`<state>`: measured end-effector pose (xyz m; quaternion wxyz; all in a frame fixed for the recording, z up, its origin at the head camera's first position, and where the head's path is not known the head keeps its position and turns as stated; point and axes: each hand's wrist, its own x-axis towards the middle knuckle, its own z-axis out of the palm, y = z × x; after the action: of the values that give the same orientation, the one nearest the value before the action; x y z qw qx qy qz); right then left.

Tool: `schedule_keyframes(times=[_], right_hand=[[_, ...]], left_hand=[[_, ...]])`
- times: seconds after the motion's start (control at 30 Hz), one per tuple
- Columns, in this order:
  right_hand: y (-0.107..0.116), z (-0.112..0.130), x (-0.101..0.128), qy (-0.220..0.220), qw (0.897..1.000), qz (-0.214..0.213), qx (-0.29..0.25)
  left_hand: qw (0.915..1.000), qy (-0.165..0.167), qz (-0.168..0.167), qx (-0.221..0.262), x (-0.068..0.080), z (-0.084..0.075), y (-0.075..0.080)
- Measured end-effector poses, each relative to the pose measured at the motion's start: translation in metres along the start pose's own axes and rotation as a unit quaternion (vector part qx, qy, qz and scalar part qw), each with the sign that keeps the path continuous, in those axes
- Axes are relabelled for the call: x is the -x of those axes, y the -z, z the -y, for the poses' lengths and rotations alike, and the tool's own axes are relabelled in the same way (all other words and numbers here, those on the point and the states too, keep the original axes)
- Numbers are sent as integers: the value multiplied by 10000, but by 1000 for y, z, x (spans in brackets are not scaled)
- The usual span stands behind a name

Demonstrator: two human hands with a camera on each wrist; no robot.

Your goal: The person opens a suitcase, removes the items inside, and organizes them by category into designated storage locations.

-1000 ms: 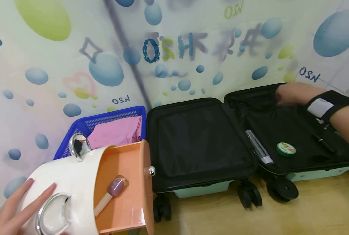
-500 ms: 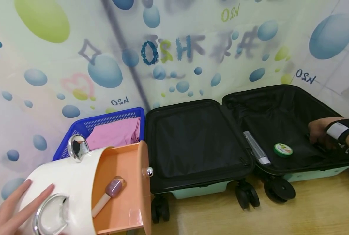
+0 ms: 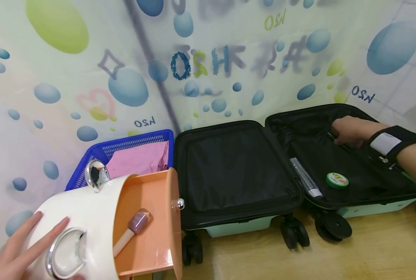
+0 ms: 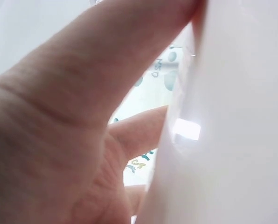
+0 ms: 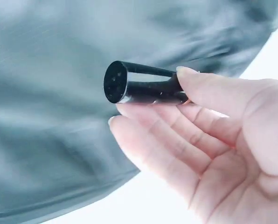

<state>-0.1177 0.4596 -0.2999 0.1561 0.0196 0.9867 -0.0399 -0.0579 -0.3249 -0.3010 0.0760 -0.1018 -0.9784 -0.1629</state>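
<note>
My left hand (image 3: 22,249) rests with spread, fairly straight fingers on a white rounded box (image 3: 78,206) with chrome rings. Its orange drawer (image 3: 155,233) stands pulled out, with a small purple bottle (image 3: 138,222) with a long pale cap inside. In the left wrist view, the thumb and fingers lie against the white shell (image 4: 237,140). Over the right half of the open suitcase (image 3: 313,155), my right hand (image 3: 351,130) holds a glossy black tube (image 5: 146,84) between thumb and fingers. The tube's far end is hidden in the hand.
The suitcase's left half (image 3: 229,167) lies open beside the drawer. A clear slim case (image 3: 304,177) and a round green tin (image 3: 337,179) lie in the right half. Behind the box stands a blue basket (image 3: 103,147) with pink cloth (image 3: 138,157). A patterned curtain hangs behind.
My right hand went down to the black tube at the suitcase's right side, took hold of it and moved it left and toward the back. The left hand stays on the box.
</note>
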Motion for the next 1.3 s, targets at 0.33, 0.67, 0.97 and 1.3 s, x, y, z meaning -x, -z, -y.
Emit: schedule_keyframes(times=[0.33,0.67,0.97,1.3], right_hand=[[68,241,10,3149,9277,-1766,953],[76,395,76,5456,7305,-3095,2698],[64,454,94,5691,7390,-1426,3313],[59,485,71,5117,8157,471,2656]], left_hand=[[9999,-93,129,-63,-4,-2,0],[9984,-9,563,93,-8,-11,8],[9986,-41,460,267,-7,-7,8],[9978,124,629,163,-9,-4,11]])
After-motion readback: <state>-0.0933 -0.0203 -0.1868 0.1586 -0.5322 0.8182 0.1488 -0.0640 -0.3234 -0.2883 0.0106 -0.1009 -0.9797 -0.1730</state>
